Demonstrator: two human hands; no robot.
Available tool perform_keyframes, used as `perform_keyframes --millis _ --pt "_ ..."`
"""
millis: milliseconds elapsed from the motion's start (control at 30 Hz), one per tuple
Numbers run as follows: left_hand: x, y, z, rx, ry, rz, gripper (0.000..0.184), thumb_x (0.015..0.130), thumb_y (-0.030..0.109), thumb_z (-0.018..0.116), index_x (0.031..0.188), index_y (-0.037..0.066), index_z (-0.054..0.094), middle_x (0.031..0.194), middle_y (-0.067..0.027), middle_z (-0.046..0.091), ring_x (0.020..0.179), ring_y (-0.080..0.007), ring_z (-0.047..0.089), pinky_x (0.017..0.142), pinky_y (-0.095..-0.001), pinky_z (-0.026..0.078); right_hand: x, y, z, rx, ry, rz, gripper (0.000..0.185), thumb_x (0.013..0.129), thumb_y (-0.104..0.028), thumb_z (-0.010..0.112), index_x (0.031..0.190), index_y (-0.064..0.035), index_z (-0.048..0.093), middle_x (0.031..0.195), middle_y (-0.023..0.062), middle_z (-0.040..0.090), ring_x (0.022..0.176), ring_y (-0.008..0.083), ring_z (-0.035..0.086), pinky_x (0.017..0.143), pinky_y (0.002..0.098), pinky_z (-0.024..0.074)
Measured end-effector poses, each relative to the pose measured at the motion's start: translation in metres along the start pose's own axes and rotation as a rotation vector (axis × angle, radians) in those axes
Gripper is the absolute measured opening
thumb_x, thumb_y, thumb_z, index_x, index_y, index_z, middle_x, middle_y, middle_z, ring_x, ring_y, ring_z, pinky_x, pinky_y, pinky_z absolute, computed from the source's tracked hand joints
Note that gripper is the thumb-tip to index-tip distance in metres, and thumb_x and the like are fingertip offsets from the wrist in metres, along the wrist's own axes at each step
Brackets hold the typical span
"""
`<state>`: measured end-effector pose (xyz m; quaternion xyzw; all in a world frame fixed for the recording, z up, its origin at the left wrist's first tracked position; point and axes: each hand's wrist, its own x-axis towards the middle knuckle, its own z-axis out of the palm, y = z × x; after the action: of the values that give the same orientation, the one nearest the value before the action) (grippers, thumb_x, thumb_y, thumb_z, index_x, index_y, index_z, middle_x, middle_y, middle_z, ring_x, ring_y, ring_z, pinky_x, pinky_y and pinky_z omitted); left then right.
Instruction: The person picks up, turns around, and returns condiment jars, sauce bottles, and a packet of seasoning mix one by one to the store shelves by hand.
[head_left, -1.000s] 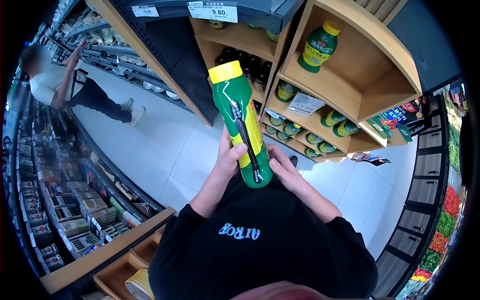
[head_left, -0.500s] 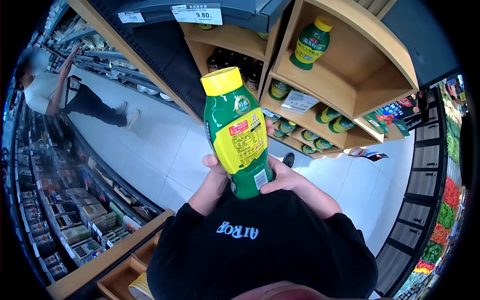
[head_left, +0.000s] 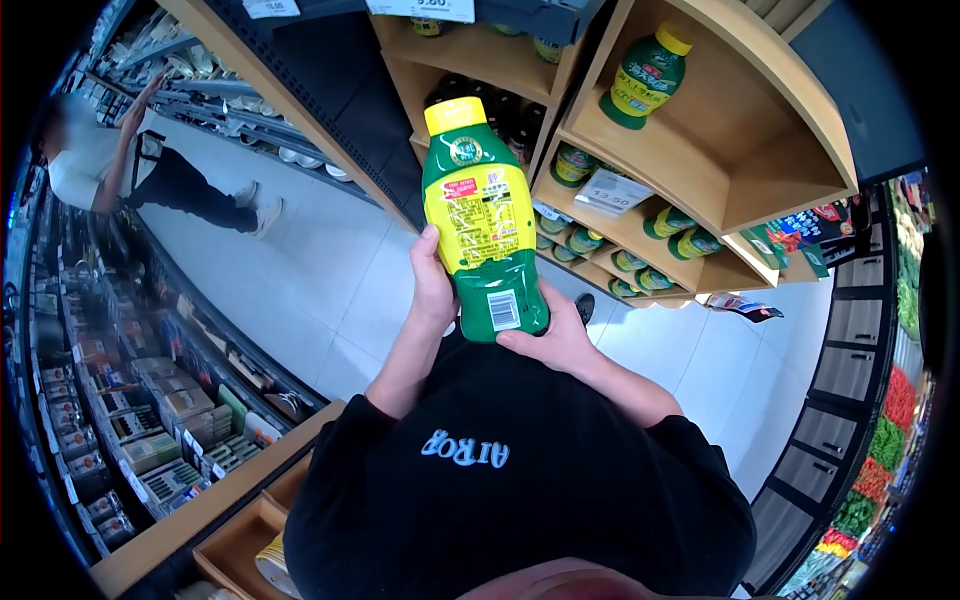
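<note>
One green bottle (head_left: 480, 220) is held in both hands in front of the person's dark shirt (head_left: 520, 480), above the tiled floor (head_left: 375, 275). It leans slightly, its yellow cap (head_left: 455, 114) pointing away from the body and its base nearest the shirt. The printed yellow label (head_left: 482, 205) faces the head camera; a barcode (head_left: 503, 310) shows near the base. The small print is not legible.

The left hand (head_left: 434, 285) grasps the bottle's left side, thumb along the edge of the label. The right hand (head_left: 562, 332) grasps the lower right side, thumb at the base just below the barcode. Fingers of both hands are engaged on the bottle; those behind it are hidden.

Beyond the hands stands a wooden shelf unit (head_left: 800, 130). Its upper compartment contains a similar bottle (head_left: 645, 78), upright and apart from the hands. Under that compartment, a price card (head_left: 612, 192) reads 13.50, with further green-and-yellow bottles (head_left: 693, 243) around it and below. At far left, a person in a white top (head_left: 90, 165) stands in the aisle, well apart.
</note>
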<state>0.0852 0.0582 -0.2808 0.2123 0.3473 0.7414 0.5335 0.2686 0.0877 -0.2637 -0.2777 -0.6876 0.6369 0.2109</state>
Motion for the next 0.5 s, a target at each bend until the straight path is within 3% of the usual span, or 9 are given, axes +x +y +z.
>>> perform_keyframes --millis 233,500 --pt "-0.004 0.015 -0.009 0.042 0.031 -0.033 0.049 0.096 0.030 0.040 0.134 0.000 0.035 0.126 -0.0115 0.051 0.113 -0.0183 0.051 0.096 -0.0309 0.040 0.009 0.002 0.009 0.101 -0.063 0.019 0.069 0.074 -0.027 0.077 0.125 0.0051 0.043 0.112 0.0114 0.059 0.103 0.0158 0.056 0.092 0.0293 0.0425" --pt "-0.011 0.027 -0.011 0.142 0.023 0.002 0.049 0.093 0.030 0.051 0.129 -0.002 0.040 0.120 -0.0128 0.054 0.108 -0.0192 0.054 0.092 -0.0318 0.043 0.016 0.004 0.013 0.088 -0.070 -0.014 0.069 0.072 -0.029 0.078 0.123 0.0040 0.045 0.108 0.0130 0.061 0.101 0.0180 0.059 0.090 0.0312 0.0450"
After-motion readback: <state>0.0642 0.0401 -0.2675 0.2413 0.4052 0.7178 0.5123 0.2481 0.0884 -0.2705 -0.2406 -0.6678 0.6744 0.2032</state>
